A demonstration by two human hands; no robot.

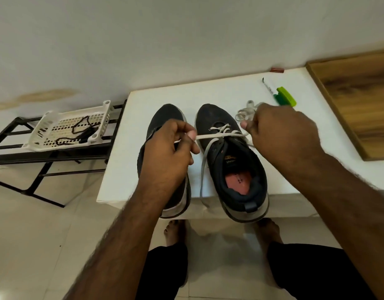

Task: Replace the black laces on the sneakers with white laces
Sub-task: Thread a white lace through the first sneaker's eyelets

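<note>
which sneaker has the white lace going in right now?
The right-hand sneaker, the one with the pink insole showing. A white lace crosses its front eyelets, pulled by both hands. The left sneaker shows no lace where visible, though the left hand covers much of it.

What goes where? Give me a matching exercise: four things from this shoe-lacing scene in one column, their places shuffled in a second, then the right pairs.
Things:
1. black laces
2. spare white lace
3. green marker
4. white lace being threaded

Places:
A. pulled taut between both hands across the right sneaker
B. in the white basket on the black rack
C. bundled on the table, behind the right hand
D. at the far side of the table, toward the wooden board

Pairs: 1-B, 2-C, 3-D, 4-A
</note>
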